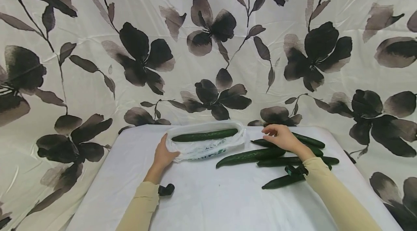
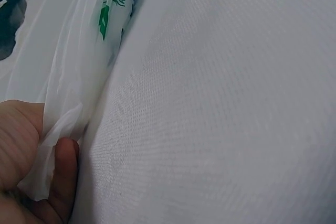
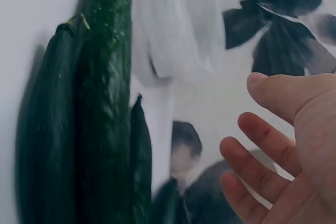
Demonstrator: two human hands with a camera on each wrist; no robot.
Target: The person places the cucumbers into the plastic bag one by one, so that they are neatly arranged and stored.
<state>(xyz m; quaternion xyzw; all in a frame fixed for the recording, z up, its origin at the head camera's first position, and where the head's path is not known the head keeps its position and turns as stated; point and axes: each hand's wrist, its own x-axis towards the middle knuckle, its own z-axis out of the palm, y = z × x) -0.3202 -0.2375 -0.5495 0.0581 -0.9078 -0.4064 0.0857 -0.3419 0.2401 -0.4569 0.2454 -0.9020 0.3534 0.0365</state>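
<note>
While pinching bag (image 1: 192,149) with left hand (image 1: 164,155) (unclear how firmly), holding nothing in loosely spread right hand (image 1: 282,138) near cucumbers (image 1: 247,156); could collapse bag by slackening pinch.

My left sleeve (image 1: 138,207) and right sleeve (image 1: 335,194) are matching in plain, pale yellow, their long cloth wrinkling softly and ending in cuffs (image 1: 149,190) close to the wrists (image 1: 154,175). Beyond them I am showing a bare left hand (image 1: 164,155) and a bare right hand (image 1: 282,138), with fine creases lining the skin. By each cuff I am wearing something small and black: the left camera (image 1: 167,189) is bulging into a rounded end, and the right camera (image 1: 297,170) is showing a tiny teal patch (image 1: 288,170)
</note>
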